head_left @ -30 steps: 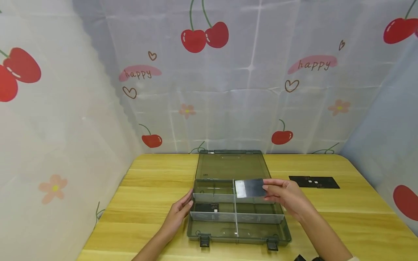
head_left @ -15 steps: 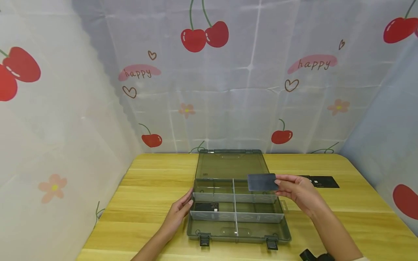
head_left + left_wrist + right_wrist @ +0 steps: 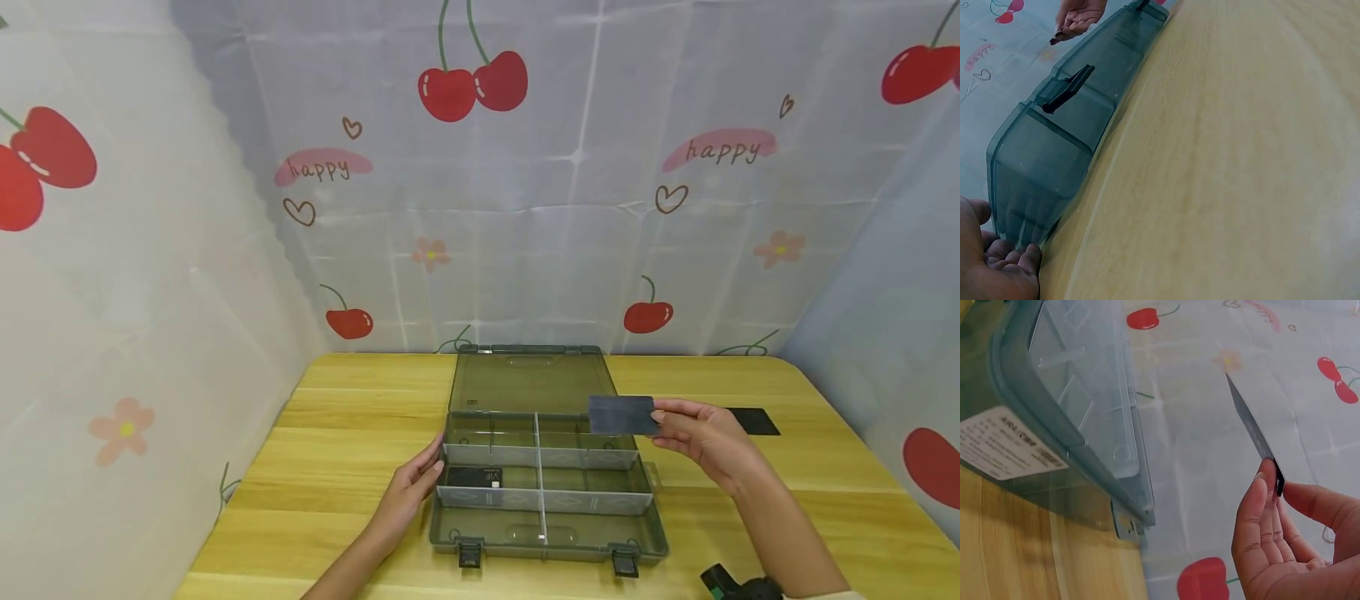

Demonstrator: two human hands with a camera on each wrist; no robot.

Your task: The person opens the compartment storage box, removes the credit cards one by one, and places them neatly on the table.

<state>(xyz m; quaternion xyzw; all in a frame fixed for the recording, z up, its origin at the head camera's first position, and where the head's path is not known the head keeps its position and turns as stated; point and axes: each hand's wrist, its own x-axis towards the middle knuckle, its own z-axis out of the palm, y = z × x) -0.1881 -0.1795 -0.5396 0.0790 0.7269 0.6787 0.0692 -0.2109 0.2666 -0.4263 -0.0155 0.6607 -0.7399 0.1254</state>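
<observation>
My right hand (image 3: 705, 442) pinches a dark card (image 3: 622, 415) by its right end, above the back right of the box; in the right wrist view the card (image 3: 1250, 422) appears nearly edge-on between thumb and fingers. The translucent green divided storage box (image 3: 491, 546) lies with its lid (image 3: 532, 379) folded back. A black VIP card (image 3: 472, 477) lies in its middle left compartment. My left hand (image 3: 408, 487) rests against the box's left side; in the left wrist view its fingers touch the box's outer wall (image 3: 1041, 169) near the bottom corner.
Another black card (image 3: 753, 421) on the table (image 3: 810, 517) shows partly behind my right hand. Two dark latches (image 3: 469, 552) hang at the box's front edge. A cherry-printed curtain (image 3: 525, 250) encloses the table at the back and sides.
My right hand has moved right with the card, away from over the back right compartment and toward the cards on the table. The left hand and the box have stayed put.
</observation>
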